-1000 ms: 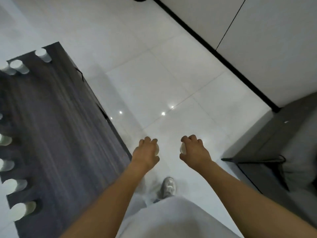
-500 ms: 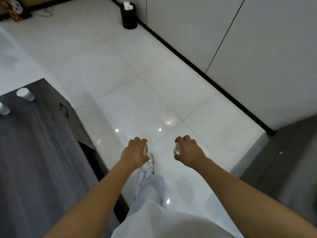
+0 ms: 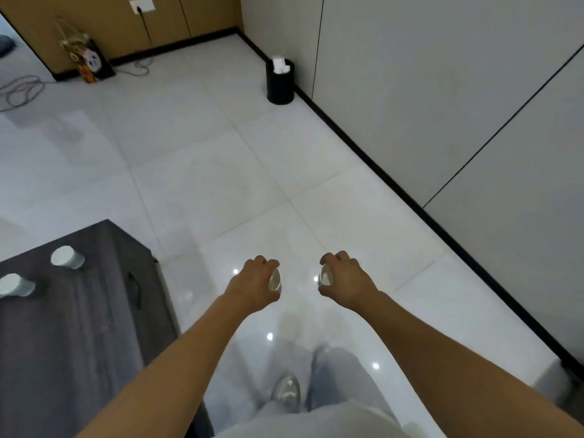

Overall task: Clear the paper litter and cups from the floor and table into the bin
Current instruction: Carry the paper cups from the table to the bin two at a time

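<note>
Left hand [image 3: 252, 284] is curled round a white paper cup [image 3: 275, 279]; right hand [image 3: 346, 281] likewise grips a second cup [image 3: 326, 276]. Both are carried over the floor, well short of the black bin [image 3: 280, 82] by the wall. Cups look light, thin-walled, crushable: hold round the body, no squeeze. Two more cups [image 3: 67, 257] [image 3: 15, 284] sit on the dark table [image 3: 79, 327]. Table corner is near on the left, baseboard on the right; open tile runs between, straight to the bin.

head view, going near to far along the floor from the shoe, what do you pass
shoe → left hand and right hand, each holding a cup, side by side → open tiled floor → black bin by the wall
</note>
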`<control>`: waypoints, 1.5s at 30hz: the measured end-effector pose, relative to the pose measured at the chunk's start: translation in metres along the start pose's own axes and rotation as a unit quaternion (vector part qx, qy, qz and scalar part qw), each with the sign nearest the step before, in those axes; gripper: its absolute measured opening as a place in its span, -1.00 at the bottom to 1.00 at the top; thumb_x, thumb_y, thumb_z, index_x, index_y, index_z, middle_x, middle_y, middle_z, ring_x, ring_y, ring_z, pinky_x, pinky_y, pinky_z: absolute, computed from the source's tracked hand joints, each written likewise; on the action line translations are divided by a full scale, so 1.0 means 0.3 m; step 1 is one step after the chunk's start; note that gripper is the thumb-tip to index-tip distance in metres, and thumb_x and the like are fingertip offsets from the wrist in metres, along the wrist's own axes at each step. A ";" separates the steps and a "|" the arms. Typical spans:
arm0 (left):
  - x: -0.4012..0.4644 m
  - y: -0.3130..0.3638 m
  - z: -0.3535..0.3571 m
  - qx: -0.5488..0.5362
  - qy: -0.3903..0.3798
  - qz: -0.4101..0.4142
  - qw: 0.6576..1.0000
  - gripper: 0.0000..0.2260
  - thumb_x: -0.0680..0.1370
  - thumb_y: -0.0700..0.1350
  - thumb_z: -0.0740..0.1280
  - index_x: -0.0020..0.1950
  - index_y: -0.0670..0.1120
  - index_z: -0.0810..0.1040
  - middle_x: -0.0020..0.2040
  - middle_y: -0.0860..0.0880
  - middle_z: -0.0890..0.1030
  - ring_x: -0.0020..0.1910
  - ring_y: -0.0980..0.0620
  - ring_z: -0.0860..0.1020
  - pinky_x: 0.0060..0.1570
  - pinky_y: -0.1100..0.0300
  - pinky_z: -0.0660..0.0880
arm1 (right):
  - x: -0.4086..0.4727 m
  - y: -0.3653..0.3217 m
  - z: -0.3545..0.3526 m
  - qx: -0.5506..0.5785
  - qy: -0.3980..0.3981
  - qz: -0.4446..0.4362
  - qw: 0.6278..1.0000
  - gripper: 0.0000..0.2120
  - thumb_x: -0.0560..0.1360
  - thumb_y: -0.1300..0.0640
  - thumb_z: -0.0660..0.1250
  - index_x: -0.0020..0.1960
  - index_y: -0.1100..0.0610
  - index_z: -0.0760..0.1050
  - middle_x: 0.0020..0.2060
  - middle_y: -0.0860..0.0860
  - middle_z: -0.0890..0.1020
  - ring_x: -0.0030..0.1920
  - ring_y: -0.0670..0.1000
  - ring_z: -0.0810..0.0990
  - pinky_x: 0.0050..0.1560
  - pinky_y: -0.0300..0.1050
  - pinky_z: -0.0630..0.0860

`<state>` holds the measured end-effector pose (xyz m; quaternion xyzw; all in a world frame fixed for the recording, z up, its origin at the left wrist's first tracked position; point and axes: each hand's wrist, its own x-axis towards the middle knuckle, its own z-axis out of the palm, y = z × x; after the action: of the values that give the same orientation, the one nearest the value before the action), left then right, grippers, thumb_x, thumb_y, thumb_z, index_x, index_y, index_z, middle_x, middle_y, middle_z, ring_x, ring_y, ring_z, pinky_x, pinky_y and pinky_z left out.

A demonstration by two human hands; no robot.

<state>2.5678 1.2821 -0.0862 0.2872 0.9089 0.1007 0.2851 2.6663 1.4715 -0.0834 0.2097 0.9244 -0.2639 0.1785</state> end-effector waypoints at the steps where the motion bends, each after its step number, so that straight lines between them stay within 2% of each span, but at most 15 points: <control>1: 0.065 0.013 -0.032 -0.001 0.000 0.003 1.000 -0.45 0.50 0.04 0.35 0.45 0.02 0.27 0.33 -0.01 0.36 0.31 -0.03 0.32 0.18 0.04 0.44 | 0.062 0.009 -0.035 0.007 0.000 0.007 1.000 -0.49 0.43 0.07 0.40 0.33 0.05 0.34 0.24 0.04 0.37 0.20 0.11 0.38 0.05 -0.05 0.49; 9: 0.789 0.176 -0.369 -0.012 0.017 0.006 1.000 -0.45 0.50 0.05 0.35 0.45 0.01 0.27 0.34 -0.02 0.36 0.33 -0.04 0.31 0.17 0.02 0.45 | 0.747 0.128 -0.458 0.026 0.025 0.012 0.999 -0.51 0.42 0.09 0.40 0.31 0.05 0.35 0.20 0.04 0.38 0.17 0.09 0.39 0.04 -0.04 0.52; 15: 1.214 0.253 -0.640 -0.029 0.021 -0.019 0.999 -0.44 0.50 0.05 0.35 0.46 0.01 0.26 0.35 -0.03 0.35 0.34 -0.05 0.31 0.19 -0.01 0.45 | 1.201 0.136 -0.771 0.029 0.026 0.011 0.999 -0.51 0.41 0.08 0.42 0.29 0.05 0.36 0.19 0.05 0.38 0.15 0.10 0.40 -0.01 -0.07 0.50; 21: 1.600 0.175 -0.856 -0.018 0.014 -0.036 0.999 -0.43 0.50 0.05 0.35 0.46 -0.01 0.26 0.34 -0.05 0.36 0.32 -0.06 0.33 0.18 0.00 0.46 | 1.645 0.059 -0.939 0.024 0.005 -0.012 1.000 -0.50 0.41 0.07 0.43 0.29 0.04 0.36 0.20 0.06 0.38 0.16 0.11 0.40 0.06 -0.02 0.51; 25: 1.927 0.092 -1.048 -0.016 0.041 -0.035 0.998 -0.43 0.49 0.04 0.36 0.46 -0.01 0.27 0.33 -0.07 0.36 0.31 -0.08 0.34 0.17 0.00 0.46 | 1.998 -0.028 -1.059 0.034 0.006 -0.001 0.999 -0.49 0.42 0.07 0.43 0.31 0.06 0.36 0.20 0.07 0.38 0.19 0.13 0.39 0.10 0.02 0.52; 32: 2.412 0.006 -1.425 0.009 0.033 -0.026 0.999 -0.42 0.49 0.04 0.36 0.46 -0.01 0.26 0.33 -0.07 0.36 0.32 -0.09 0.33 0.15 -0.01 0.47 | 2.497 -0.199 -1.336 0.060 0.027 -0.005 0.998 -0.50 0.41 0.07 0.44 0.30 0.05 0.37 0.18 0.06 0.38 0.18 0.12 0.41 0.06 0.05 0.55; 39: 2.848 -0.017 -1.653 0.004 0.031 -0.014 0.999 -0.43 0.48 0.04 0.37 0.44 0.01 0.29 0.30 -0.04 0.38 0.29 -0.06 0.35 0.10 0.05 0.47 | 2.922 -0.173 -1.532 0.031 0.004 0.028 0.999 -0.49 0.42 0.06 0.44 0.31 0.05 0.36 0.21 0.07 0.38 0.19 0.14 0.41 0.11 -0.03 0.50; 45: 3.299 -0.033 -1.866 -0.003 0.025 -0.042 0.999 -0.45 0.48 0.04 0.36 0.42 -0.01 0.29 0.30 -0.05 0.38 0.29 -0.06 0.34 0.16 0.01 0.47 | 3.389 -0.165 -1.746 0.025 -0.010 0.015 1.000 -0.48 0.42 0.06 0.45 0.32 0.06 0.36 0.22 0.09 0.38 0.22 0.15 0.41 0.17 0.02 0.49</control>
<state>1.5752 1.8366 -0.0880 0.2451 0.9268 0.0984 0.2669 1.6651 2.0266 -0.0935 0.2250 0.9126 -0.2861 0.1863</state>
